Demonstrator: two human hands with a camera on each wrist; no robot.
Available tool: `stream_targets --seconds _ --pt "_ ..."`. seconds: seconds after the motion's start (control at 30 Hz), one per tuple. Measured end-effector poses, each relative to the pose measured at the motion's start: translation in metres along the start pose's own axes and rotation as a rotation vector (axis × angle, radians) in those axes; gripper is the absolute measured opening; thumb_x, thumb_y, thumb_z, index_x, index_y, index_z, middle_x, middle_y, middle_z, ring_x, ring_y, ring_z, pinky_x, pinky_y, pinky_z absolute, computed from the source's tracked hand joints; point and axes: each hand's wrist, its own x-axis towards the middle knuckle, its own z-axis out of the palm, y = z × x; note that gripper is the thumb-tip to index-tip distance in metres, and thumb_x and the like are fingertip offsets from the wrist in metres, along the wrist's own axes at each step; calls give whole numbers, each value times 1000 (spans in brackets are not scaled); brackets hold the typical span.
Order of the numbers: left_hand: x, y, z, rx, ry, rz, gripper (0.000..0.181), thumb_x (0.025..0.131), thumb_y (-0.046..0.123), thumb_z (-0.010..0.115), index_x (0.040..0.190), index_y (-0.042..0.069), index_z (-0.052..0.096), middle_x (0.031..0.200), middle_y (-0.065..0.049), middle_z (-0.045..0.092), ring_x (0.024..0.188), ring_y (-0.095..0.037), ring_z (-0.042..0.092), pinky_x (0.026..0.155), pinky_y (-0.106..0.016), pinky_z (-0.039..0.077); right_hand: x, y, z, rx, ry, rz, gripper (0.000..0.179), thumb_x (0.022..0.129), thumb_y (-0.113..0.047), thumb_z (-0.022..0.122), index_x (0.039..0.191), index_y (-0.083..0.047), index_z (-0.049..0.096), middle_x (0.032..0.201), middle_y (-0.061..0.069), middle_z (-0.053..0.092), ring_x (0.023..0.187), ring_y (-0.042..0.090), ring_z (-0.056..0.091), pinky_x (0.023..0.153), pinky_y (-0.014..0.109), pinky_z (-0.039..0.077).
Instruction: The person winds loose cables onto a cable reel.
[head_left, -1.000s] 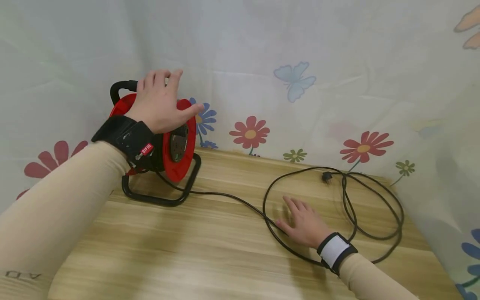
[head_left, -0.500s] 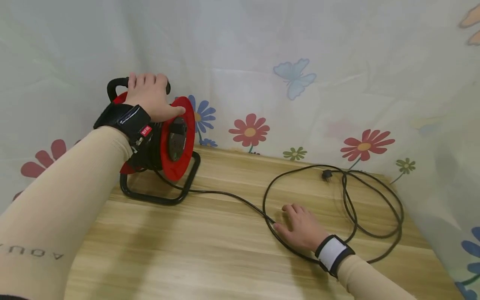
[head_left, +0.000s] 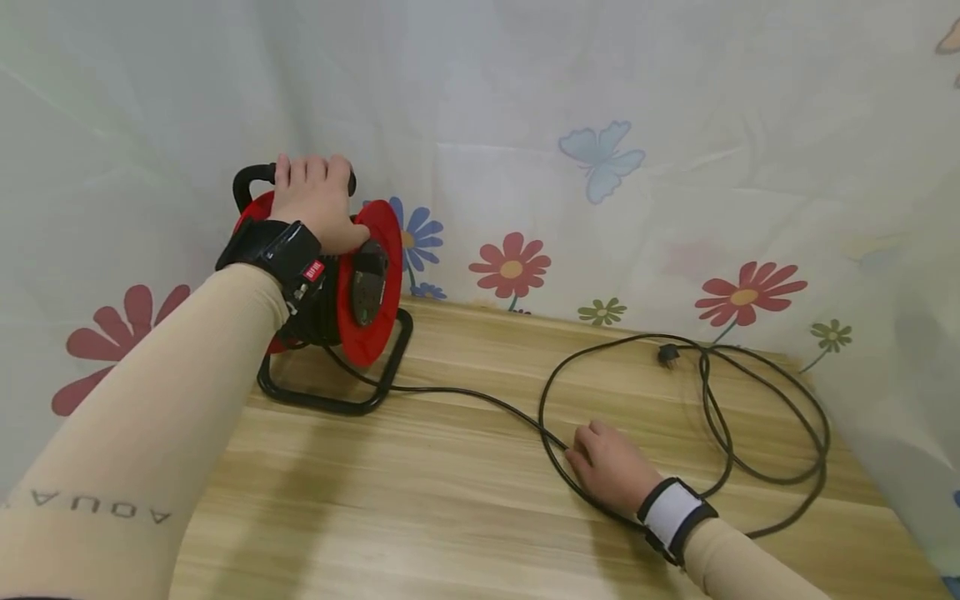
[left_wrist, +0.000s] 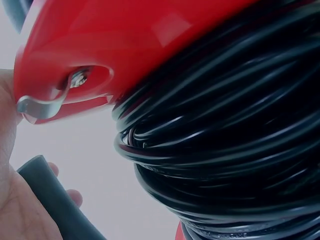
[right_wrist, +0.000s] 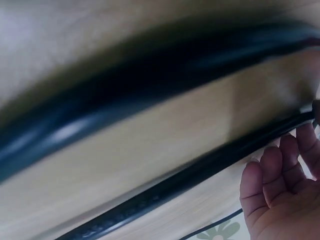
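A cable reel (head_left: pixel 365 329) with red flanges and a black tube stand is upright at the left of the table. My left hand (head_left: pixel 313 204) grips its black handle (left_wrist: pixel 60 200); in the left wrist view fingertips show on the handle's far side. Black cable (left_wrist: pixel 225 145) is wound in many turns on the drum. From the reel a length of cable (head_left: pixel 465 392) runs right across the table. My right hand (head_left: pixel 611 467) pinches this cable, seen between thumb and curled fingers (right_wrist: pixel 272 167) in the right wrist view.
Loose loops of cable (head_left: pixel 821 417) lie at the right of the wooden table (head_left: pixel 435 517), around and beyond the right hand. A black plug (head_left: pixel 667 356) rests near the back edge. Behind hangs a pale sheet (head_left: pixel 465 83) printed with flowers and butterflies.
My left hand has come down from above the reel and curled over its handle. The right hand's fingers have closed in on the cable. The reel keeps its place.
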Motion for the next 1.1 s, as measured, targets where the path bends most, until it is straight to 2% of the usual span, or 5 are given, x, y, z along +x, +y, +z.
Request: stream_targets --seconds 0.2,0.47,0.63,0.77,1.1 --pt "0 4 -3 6 -13 3 73 76 27 67 132 -1 30 133 -32 31 131 -47 14 112 -64 -5 5 0 -2 -9 -12 38 17 95 -19 55 80 -12 51 69 -1 47 59 11 43 52 31 40" --pt "3 0 0 -1 -28 -2 75 76 28 67 134 -1 28 132 -33 31 131 -48 13 112 -64 -7 13 11 -14 121 -29 168 13 100 -16 46 97 -3 48 62 2 50 49 11 44 43 29 39" --pt "5 -4 -2 5 -36 4 75 77 28 66 134 -2 28 132 -33 30 131 -48 12 112 -64 -8 20 18 -20 145 51 147 14 98 -12 48 99 -2 57 74 6 62 62 14 52 57 37 48" --pt "1 -6 -6 11 -48 17 75 76 26 66 134 -3 28 133 -34 30 130 -49 13 111 -65 -7 26 20 -24 164 58 131 15 98 -10 48 93 -2 60 80 10 64 68 17 56 63 42 50" --pt "-6 11 -16 22 -130 101 83 77 30 70 138 -2 24 137 -33 29 133 -47 10 112 -65 -4 28 28 -39 214 35 177 19 100 -11 43 94 -1 58 84 14 64 63 16 49 58 36 45"
